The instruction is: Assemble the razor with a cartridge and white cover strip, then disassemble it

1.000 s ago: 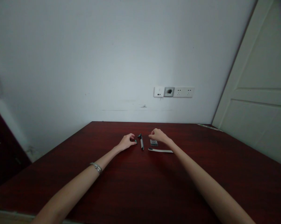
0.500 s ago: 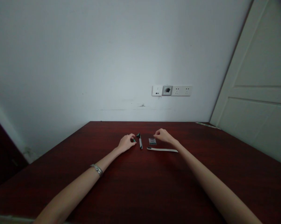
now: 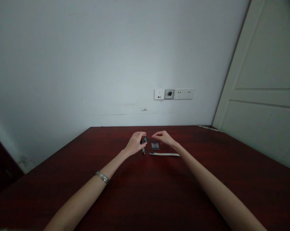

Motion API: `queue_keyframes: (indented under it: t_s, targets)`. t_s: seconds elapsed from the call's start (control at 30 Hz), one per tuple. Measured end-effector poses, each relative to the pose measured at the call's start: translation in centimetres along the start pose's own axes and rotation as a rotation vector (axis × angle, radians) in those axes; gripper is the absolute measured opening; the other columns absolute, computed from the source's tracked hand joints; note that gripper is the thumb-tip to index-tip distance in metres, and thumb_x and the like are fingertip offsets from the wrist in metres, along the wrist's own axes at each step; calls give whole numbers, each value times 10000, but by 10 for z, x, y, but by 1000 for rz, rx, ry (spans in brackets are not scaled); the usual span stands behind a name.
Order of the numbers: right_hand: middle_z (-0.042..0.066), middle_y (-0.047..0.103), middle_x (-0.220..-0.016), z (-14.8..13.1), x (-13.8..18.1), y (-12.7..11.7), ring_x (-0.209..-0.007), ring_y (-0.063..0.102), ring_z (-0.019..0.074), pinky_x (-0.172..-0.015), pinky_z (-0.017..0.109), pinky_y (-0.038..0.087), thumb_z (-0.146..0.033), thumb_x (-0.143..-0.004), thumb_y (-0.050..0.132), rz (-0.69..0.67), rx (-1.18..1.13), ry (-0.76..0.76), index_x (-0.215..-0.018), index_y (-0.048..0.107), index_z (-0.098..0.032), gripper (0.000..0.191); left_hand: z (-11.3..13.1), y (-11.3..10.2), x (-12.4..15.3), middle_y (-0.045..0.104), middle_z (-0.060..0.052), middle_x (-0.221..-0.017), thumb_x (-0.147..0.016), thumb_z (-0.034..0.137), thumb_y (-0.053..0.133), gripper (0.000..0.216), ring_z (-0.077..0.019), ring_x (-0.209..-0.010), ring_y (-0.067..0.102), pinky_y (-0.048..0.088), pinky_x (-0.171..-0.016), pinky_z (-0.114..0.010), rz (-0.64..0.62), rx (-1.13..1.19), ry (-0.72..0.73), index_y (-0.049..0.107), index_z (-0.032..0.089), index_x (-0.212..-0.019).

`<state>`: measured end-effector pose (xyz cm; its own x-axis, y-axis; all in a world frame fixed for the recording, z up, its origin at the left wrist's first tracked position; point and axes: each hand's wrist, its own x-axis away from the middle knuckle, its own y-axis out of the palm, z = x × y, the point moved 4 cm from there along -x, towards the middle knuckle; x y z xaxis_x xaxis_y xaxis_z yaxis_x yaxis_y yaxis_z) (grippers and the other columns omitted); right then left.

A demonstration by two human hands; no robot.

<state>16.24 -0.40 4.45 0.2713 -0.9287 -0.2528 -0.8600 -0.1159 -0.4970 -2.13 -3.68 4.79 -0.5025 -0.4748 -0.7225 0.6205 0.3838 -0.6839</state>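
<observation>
- Left hand (image 3: 136, 143): thumb and fingers pinch a small, narrow green piece (image 3: 145, 139). The piece is held upright between the fingertips; its finer detail is too small to read.
- Left wrist: fitted with a silver-coloured metal bracelet (image 3: 102, 177).
- Razor-shaped tool with a black head and a grey-and-black handle (image 3: 143, 150): located at the left hand, partly covered by the thumb and fingers. Contact between hand and tool cannot be determined.
- Right hand (image 3: 165, 138): fingers bunched, thumb close to the forefinger. Whether anything is pinched between the tips cannot be told.
- Flat, clear plastic rectangular case (image 3: 155, 146): on the table, nearer the person than the right fingertips and apart from them in the view. Its contents are too small to identify.
- Slim white stick with a dark left end (image 3: 164, 154): lies crosswise on the near side of the case; its right end meets the outline of the right forearm.
- Support surface: dark red-brown wood-grain table (image 3: 145, 192).
- Background: white wall (image 3: 111, 64) carrying a row of switch and socket plates (image 3: 183, 94).
</observation>
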Motion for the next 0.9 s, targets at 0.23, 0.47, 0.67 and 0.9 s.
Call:
queue_keyframes:
  t_s: [0.23, 0.47, 0.67, 0.9]
  targets:
    - [60, 653, -720, -5, 2, 5, -576, 503, 108, -428, 185, 385, -364, -680, 586, -20, -84, -28, -823, 702, -90, 330, 13, 7, -3, 559, -101, -1176, -757, 245, 590, 421, -212, -1153, 480, 293, -1045, -428, -13, -106, 83, 447, 165, -1145]
    - [35, 651, -671, -1, 1, 12, -514, 486, 88, -412, 172, 369, -311, -678, 586, -65, -70, -25, -786, 700, -105, 259, 18, 7, -4, 557, -100, -1189, -769, 249, 575, 400, -201, -1187, 457, 284, -1057, -418, -47, -137, 82, 463, 159, -1142]
    - [31, 646, -662, -9, 6, 12, -501, 479, 84, -394, 168, 352, -318, -688, 572, -68, -65, -25, -788, 693, -101, 268, 21, 7, -7, 552, -106, -1198, -766, 243, 575, 397, -203, -1208, 438, 260, -1071, -417, -61, -99, 102, 475, 155, -1140]
    - [-8, 578, -541, -6, 5, 14, -443, 431, 68, -396, 176, 339, -315, -671, 569, -73, -70, -32, -704, 669, -110, 230, 25, 6, -9, 538, -111, -1224, -761, 228, 580, 423, -213, -1246, 399, 233, -1075, -445, -117, -37, 78, 466, 173, -1165]
